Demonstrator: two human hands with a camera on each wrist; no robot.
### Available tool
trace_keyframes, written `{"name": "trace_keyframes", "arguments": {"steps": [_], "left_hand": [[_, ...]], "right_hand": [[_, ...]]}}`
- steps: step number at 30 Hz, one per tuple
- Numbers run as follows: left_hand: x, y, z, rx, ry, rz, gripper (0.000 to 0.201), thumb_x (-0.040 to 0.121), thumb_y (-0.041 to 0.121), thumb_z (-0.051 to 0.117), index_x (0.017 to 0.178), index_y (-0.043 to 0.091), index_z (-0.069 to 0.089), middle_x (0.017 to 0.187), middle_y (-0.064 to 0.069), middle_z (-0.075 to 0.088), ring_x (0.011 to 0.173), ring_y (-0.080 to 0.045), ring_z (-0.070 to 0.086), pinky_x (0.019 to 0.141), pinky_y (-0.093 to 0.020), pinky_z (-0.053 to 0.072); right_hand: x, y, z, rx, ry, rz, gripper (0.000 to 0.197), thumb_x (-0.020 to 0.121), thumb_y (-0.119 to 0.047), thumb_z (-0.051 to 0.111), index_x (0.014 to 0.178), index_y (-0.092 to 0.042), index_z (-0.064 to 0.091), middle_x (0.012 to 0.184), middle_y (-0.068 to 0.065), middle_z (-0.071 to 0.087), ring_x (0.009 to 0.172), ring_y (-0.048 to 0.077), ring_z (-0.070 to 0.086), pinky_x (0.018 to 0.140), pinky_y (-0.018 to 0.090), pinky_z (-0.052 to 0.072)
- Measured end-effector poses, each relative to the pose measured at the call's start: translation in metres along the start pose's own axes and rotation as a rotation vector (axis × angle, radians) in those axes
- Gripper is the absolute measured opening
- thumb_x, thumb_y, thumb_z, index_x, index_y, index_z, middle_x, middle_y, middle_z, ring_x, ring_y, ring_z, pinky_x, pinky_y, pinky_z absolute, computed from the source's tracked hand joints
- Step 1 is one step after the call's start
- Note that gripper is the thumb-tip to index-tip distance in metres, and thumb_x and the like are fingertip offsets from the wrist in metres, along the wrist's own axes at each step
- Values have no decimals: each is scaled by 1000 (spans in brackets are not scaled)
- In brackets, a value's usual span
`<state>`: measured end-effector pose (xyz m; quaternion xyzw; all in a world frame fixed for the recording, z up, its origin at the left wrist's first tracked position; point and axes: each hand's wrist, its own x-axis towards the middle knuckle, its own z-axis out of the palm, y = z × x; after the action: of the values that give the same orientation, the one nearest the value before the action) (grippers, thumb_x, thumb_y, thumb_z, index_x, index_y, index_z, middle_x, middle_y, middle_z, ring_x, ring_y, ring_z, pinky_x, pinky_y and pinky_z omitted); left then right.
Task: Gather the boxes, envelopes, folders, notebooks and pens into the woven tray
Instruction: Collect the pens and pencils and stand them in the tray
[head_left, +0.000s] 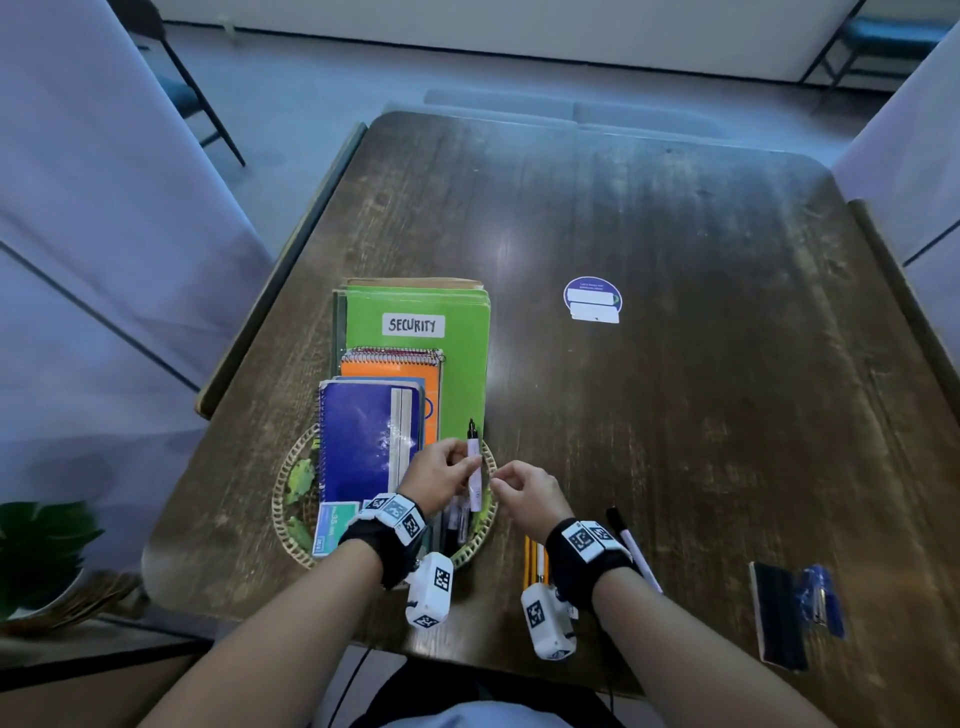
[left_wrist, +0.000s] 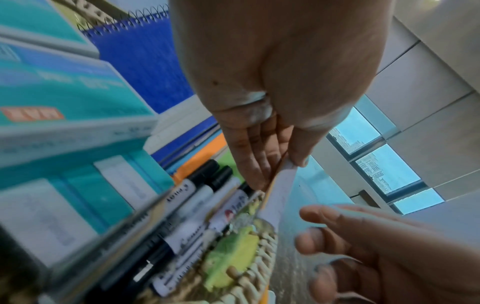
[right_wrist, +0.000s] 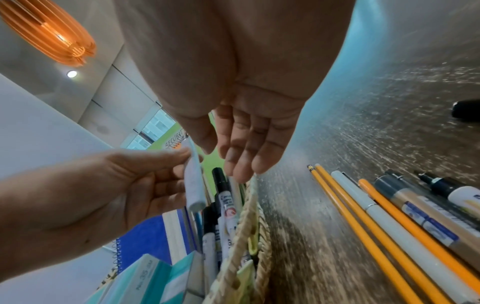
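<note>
Just above the tray's (head_left: 291, 540) right rim, the left hand (head_left: 441, 475) pinches a white marker (head_left: 474, 467) between thumb and fingers, black cap pointing away from the person. Beside it on the right, the right hand (head_left: 524, 493) holds nothing, its fingers loosely bent and relaxed close to the marker's near end; whether they touch it cannot be told.

Inside the tray, along that rim, several more markers (left_wrist: 197, 207) lie side by side. Left of them sits a teal box (head_left: 332, 527), and behind it a blue spiral notebook (head_left: 363, 441) lies on an orange spiral notebook (head_left: 395, 366), both on a green folder (head_left: 457, 374) labelled SECURITY that juts out past the tray's far rim.

On the worktop (head_left: 675, 415) right of the tray lie yellow pencils (right_wrist: 363, 236), pens and another marker (head_left: 631, 545). Farther right lie a black eraser-like block (head_left: 776, 613) and a blue object (head_left: 821, 597). Beyond the tray's far right, a round sticker (head_left: 592, 299) is on the worktop.
</note>
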<state>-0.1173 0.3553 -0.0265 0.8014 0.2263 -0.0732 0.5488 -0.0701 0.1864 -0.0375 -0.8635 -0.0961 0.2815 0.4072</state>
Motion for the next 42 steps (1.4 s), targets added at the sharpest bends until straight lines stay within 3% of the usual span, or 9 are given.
{"name": "trace_keyframes", "arguments": {"steps": [3,6,11,15,21,25,30,34,42], "left_hand": [[-2,-9,-7,60,18,-40,15,95,24,63,87,11,64,77,-8,67,66,-20,64,63,-37,60],[-1,-19,-10,156,17,-68,15,94,28,62,97,15,68,84,-6,71,76,-24,69,72,-44,60],[-1,-24,-3,256,-15,-129,18,91,31,68,100,16,63,90,-3,69,80,-22,69,75,-41,60],[1,-28,6,343,-4,-136,18,90,28,71,96,17,59,89,-2,66,77,-17,64,68,-30,55],[3,-28,11,477,-8,-153,23,90,29,70,102,13,57,90,-2,63,79,-18,61,65,-26,45],[3,-30,12,551,-17,-179,20,92,27,66,103,14,56,91,-4,63,77,-18,59,65,-29,44],[2,-30,15,623,-27,-208,22,92,25,67,106,12,56,97,-6,61,85,-21,60,72,-34,51],[2,-27,17,655,-45,-199,30,91,28,69,113,10,57,107,-8,63,95,-24,61,83,-37,53],[-6,-22,12,576,30,-179,37,90,36,68,112,13,51,103,-4,62,92,-23,61,76,-35,51]], "right_hand": [[1,8,-6,-37,-2,23,14,93,-31,63,97,-21,72,89,-6,70,85,10,65,75,25,52],[5,25,-18,-75,-3,71,14,95,-30,59,100,-22,70,95,-5,69,90,12,66,83,33,56],[2,58,-42,-109,63,204,10,95,-27,56,95,-25,66,90,-4,68,78,13,69,71,36,62],[-8,87,-65,-256,171,330,9,95,-25,54,97,-23,63,95,-2,67,78,13,64,64,30,53],[-21,131,-86,-431,195,486,25,94,-29,56,115,-16,57,121,9,53,105,27,57,85,37,49],[-28,151,-84,-463,181,563,43,94,-52,54,116,-14,55,122,11,53,109,29,55,89,39,49],[-28,152,-78,-496,144,551,37,95,-53,52,107,-18,54,113,5,54,99,24,57,80,36,50],[-27,149,-73,-525,123,524,11,96,-27,53,100,-18,57,105,3,58,91,21,59,80,37,53],[-26,120,-72,-357,99,424,8,98,-27,56,95,-19,58,98,0,60,84,17,61,74,35,55]]}}
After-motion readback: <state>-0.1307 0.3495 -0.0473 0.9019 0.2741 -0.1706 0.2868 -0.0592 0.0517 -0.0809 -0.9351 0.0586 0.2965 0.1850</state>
